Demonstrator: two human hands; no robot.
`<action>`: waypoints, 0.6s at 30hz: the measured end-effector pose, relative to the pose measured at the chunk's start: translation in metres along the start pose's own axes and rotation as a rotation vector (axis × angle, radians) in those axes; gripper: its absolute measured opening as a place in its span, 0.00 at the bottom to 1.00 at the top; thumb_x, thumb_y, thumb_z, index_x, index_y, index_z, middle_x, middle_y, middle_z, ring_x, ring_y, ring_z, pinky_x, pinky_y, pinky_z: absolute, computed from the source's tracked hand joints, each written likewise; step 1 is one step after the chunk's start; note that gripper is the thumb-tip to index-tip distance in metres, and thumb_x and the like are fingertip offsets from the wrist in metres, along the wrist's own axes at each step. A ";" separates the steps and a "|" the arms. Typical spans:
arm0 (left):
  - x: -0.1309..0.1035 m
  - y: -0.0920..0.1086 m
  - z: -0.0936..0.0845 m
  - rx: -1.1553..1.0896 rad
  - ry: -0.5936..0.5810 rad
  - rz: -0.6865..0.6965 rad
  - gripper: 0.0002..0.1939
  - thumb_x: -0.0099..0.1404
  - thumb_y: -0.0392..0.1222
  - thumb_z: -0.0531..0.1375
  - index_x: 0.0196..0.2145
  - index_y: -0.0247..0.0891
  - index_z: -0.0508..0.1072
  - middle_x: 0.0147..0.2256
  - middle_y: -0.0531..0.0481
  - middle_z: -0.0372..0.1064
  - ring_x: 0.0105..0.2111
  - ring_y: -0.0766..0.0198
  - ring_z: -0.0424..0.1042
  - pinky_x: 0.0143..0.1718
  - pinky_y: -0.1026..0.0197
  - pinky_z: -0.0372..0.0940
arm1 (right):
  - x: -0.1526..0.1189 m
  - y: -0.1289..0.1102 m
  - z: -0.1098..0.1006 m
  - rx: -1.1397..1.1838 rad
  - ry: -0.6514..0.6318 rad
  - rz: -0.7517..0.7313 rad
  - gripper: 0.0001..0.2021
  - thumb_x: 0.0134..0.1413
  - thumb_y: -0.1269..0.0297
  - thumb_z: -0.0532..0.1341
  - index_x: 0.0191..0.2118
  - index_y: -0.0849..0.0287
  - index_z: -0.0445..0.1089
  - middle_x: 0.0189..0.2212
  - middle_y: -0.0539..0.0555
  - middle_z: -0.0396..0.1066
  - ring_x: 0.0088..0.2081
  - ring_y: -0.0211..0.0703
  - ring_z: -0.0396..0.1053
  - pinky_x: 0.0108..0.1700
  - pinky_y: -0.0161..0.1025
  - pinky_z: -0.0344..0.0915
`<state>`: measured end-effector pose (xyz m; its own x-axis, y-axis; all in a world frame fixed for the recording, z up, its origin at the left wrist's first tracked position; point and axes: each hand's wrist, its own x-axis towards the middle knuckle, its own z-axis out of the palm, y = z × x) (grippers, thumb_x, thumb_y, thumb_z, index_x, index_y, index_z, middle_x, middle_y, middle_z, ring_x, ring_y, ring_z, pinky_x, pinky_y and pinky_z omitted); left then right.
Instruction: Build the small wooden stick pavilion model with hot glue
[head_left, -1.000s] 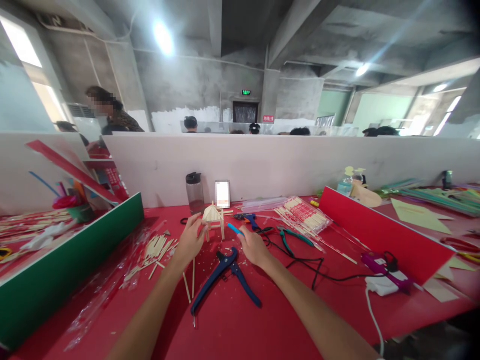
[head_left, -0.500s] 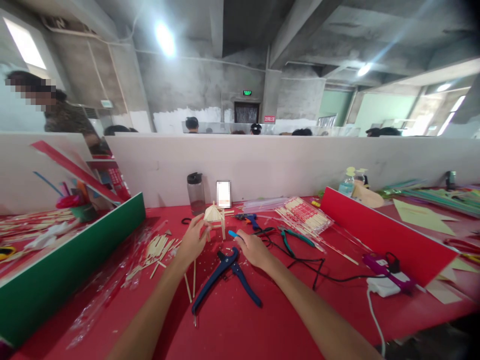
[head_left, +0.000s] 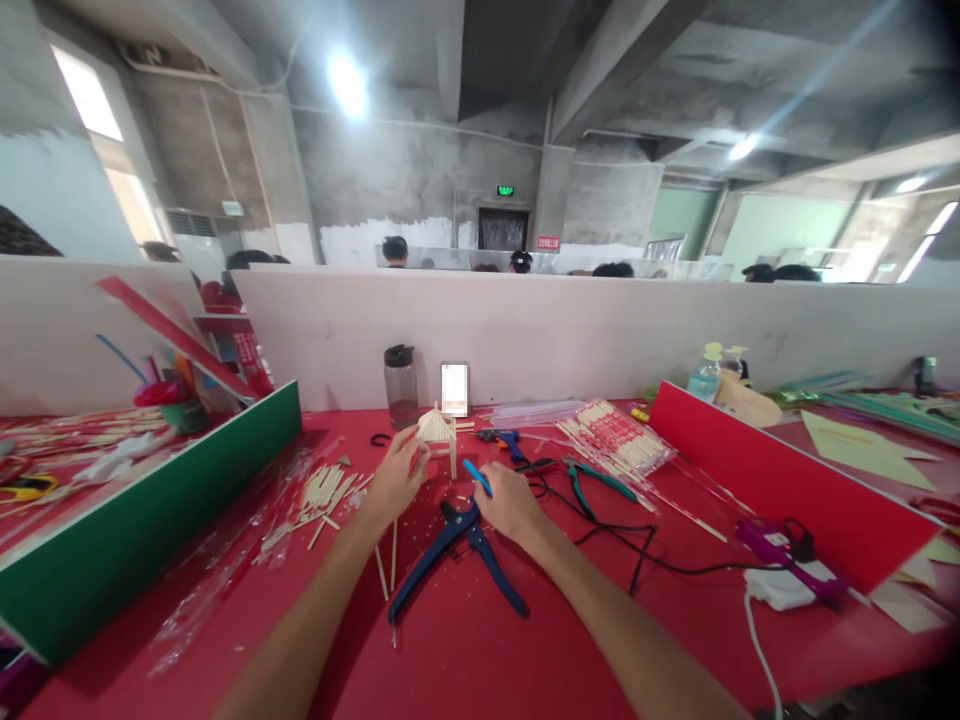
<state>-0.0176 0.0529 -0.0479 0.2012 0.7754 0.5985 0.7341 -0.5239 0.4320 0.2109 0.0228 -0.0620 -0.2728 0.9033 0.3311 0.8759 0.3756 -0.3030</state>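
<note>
A small wooden stick model point(head_left: 436, 430) with a pointed roof stands upright near the table's middle. My left hand point(head_left: 399, 472) is closed on the model's left side, its fingers hiding part of it. My right hand point(head_left: 511, 500), just to the right, is wrapped round a blue pen-like tool point(head_left: 477, 477) that points up and left toward the model. Below the hands lies a dark blue cutter point(head_left: 457, 535) with its handles spread. Loose sticks point(head_left: 324, 495) are heaped left of my left hand.
A bottle point(head_left: 401, 388) and a white-screened phone point(head_left: 454, 389) stand behind the model. On the right are a blue glue gun point(head_left: 504, 442), green pliers point(head_left: 600, 485), cables and a power strip point(head_left: 795, 570). Green point(head_left: 165, 520) and red boards point(head_left: 780, 480) flank the area.
The view has shifted slightly left. The blue tool now tilts more steeply in my right hand. My left hand still holds the model. The person at the far left has mostly left the view.
</note>
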 end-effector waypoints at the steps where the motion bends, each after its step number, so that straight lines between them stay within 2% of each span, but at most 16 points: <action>1: 0.000 0.002 0.000 0.005 0.003 0.002 0.13 0.71 0.47 0.47 0.37 0.40 0.68 0.55 0.40 0.62 0.61 0.53 0.60 0.59 0.46 0.62 | -0.001 -0.001 0.000 -0.019 -0.016 0.009 0.05 0.62 0.64 0.56 0.39 0.57 0.67 0.36 0.56 0.73 0.37 0.45 0.71 0.36 0.37 0.56; 6: -0.002 0.007 -0.001 0.045 -0.005 0.025 0.13 0.71 0.46 0.47 0.37 0.40 0.68 0.57 0.39 0.61 0.61 0.53 0.61 0.56 0.48 0.64 | -0.001 0.005 -0.007 -0.071 -0.015 -0.005 0.12 0.63 0.56 0.55 0.43 0.57 0.69 0.40 0.59 0.75 0.42 0.49 0.72 0.39 0.38 0.60; 11: -0.005 0.010 -0.002 0.063 -0.023 0.011 0.12 0.71 0.45 0.48 0.37 0.42 0.68 0.59 0.42 0.59 0.55 0.53 0.68 0.55 0.49 0.66 | 0.030 0.038 -0.024 -0.112 0.032 0.113 0.15 0.64 0.54 0.53 0.46 0.58 0.69 0.42 0.61 0.74 0.44 0.50 0.71 0.42 0.40 0.61; 14: -0.006 0.012 -0.003 0.069 -0.007 -0.002 0.11 0.71 0.45 0.48 0.38 0.42 0.68 0.59 0.44 0.60 0.53 0.53 0.70 0.54 0.50 0.67 | 0.060 0.066 -0.025 -0.167 -0.046 0.214 0.23 0.63 0.49 0.53 0.50 0.64 0.68 0.44 0.67 0.74 0.46 0.55 0.72 0.43 0.43 0.63; 18: -0.007 0.014 -0.004 0.075 0.002 -0.008 0.10 0.71 0.44 0.48 0.38 0.42 0.68 0.59 0.43 0.59 0.55 0.54 0.68 0.53 0.50 0.68 | 0.091 0.090 -0.011 -0.164 -0.230 0.367 0.30 0.58 0.43 0.56 0.52 0.69 0.70 0.47 0.73 0.73 0.50 0.63 0.71 0.46 0.48 0.65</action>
<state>-0.0112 0.0386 -0.0435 0.1940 0.7790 0.5962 0.7824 -0.4895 0.3850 0.2697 0.1366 -0.0492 0.0016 0.9999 0.0156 0.9775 0.0017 -0.2111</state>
